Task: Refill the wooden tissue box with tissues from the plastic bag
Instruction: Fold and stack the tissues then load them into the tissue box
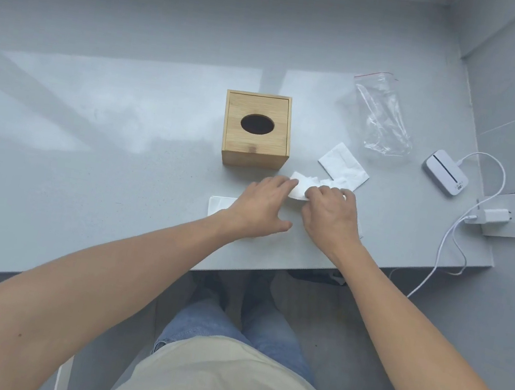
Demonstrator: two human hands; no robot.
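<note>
The wooden tissue box (257,130) stands upright on the grey table, lid on, its dark oval opening showing nothing inside. A clear plastic bag (381,115) with a red zip strip lies flat and looks empty to the box's right. White tissues (343,165) lie just in front of the bag. My left hand (259,207) and my right hand (330,218) are side by side in front of the box, both pinching one crumpled tissue (299,186) between their fingertips. A flat white tissue (219,205) lies under my left wrist, mostly hidden.
A white device (445,172) with a cable sits at the right, beside a charger plugged into a socket plate (504,217) near the table's right edge. The table's front edge (270,272) runs just behind my forearms; my legs are below it.
</note>
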